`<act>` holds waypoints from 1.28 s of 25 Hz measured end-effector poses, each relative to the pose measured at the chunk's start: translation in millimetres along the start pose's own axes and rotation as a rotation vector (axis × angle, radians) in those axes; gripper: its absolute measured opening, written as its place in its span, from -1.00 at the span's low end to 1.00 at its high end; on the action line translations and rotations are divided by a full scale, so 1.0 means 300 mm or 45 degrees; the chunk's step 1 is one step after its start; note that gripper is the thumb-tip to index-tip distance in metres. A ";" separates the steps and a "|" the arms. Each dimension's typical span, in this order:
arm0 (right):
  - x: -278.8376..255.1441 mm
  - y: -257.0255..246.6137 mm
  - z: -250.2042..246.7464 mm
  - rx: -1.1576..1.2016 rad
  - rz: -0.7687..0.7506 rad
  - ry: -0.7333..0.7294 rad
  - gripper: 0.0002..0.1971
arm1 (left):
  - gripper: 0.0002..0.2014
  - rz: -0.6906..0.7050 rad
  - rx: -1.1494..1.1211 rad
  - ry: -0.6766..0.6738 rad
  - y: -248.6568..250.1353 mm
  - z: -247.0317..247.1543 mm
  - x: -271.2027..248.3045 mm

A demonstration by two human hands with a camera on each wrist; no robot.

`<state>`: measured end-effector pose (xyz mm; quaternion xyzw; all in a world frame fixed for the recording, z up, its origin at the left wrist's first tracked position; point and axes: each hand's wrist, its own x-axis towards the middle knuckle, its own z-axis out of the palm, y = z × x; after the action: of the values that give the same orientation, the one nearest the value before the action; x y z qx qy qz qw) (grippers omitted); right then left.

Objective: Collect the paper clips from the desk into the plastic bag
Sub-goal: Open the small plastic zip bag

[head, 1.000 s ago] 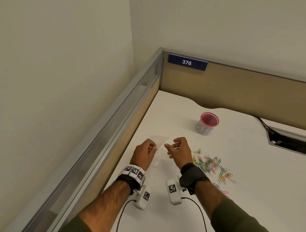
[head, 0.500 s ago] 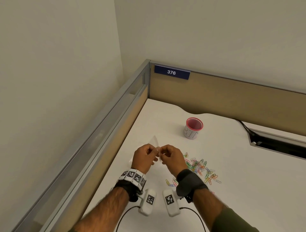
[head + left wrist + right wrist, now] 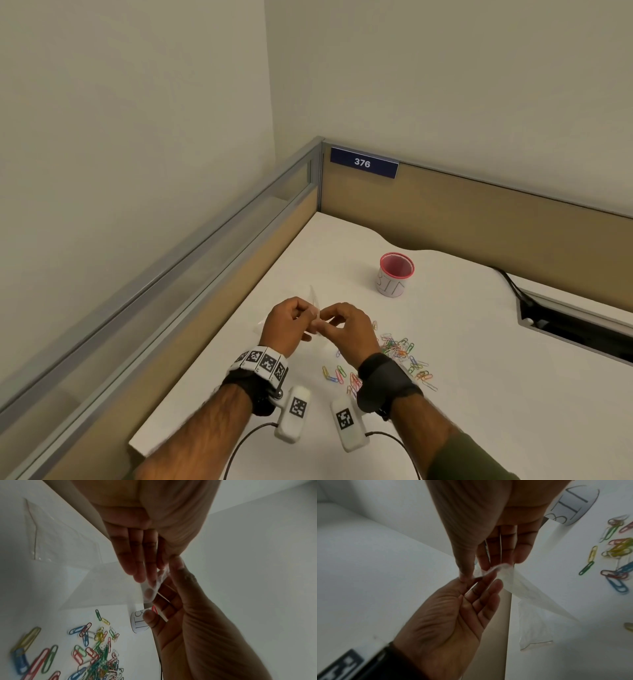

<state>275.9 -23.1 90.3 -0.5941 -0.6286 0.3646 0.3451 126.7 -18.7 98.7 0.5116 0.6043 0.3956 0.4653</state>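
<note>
My left hand [image 3: 287,323] and right hand [image 3: 346,327] both pinch the bag [image 3: 513,582] between them above the desk [image 3: 479,394]. The clips [image 3: 399,349] lie scattered just right.

Olive sleeves [image 3: 469,459], black wrist straps [image 3: 387,380] — white tagged cameras [image 3: 294,411], black cables [image 3: 239,448]

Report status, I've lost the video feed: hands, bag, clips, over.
Both hands, left hand and right hand, pinching the plastic bag mouth. Paper clips all on desk. Nothing in the way.
</note>
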 end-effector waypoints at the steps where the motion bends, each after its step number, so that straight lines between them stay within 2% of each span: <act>1: 0.002 -0.003 -0.007 -0.024 -0.003 -0.015 -0.78 | -0.92 0.008 0.013 0.003 0.001 -0.001 -0.001; 3: 0.014 -0.012 -0.017 -0.076 -0.029 -0.049 -0.84 | -0.94 0.027 0.052 0.012 0.009 -0.006 0.007; 7: 0.022 -0.025 0.005 -0.103 -0.062 -0.032 -0.86 | -0.84 0.003 0.020 -0.007 0.002 -0.016 0.036; 10: 0.027 -0.035 0.009 -0.068 -0.034 -0.027 -0.81 | -0.86 0.025 0.010 -0.082 -0.011 -0.026 0.050; 13: 0.040 -0.026 0.020 -0.113 -0.019 0.016 -0.92 | -0.90 -0.001 -0.029 -0.191 -0.024 -0.041 0.069; 15: 0.042 -0.024 0.028 -0.124 -0.007 0.039 -0.92 | -0.89 0.006 -0.011 -0.237 -0.025 -0.043 0.080; 20: 0.064 -0.026 0.042 -0.170 0.053 0.053 -0.91 | -0.82 0.074 0.146 -0.329 -0.047 -0.052 0.106; 24: 0.074 -0.020 0.066 -0.223 0.064 0.081 -0.91 | -0.85 0.184 0.396 -0.281 -0.072 -0.035 0.111; 28: 0.070 -0.007 0.096 -0.284 0.126 0.110 -0.86 | -0.84 0.212 0.624 -0.290 -0.074 -0.021 0.132; 32: 0.082 0.013 0.071 -0.288 0.181 0.237 -0.92 | -0.74 0.235 0.758 -0.309 -0.056 -0.012 0.122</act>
<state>258.1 0.4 76.5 -0.7033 -0.5873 0.2583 0.3060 117.3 14.5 77.8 0.7212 0.5845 0.1784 0.3262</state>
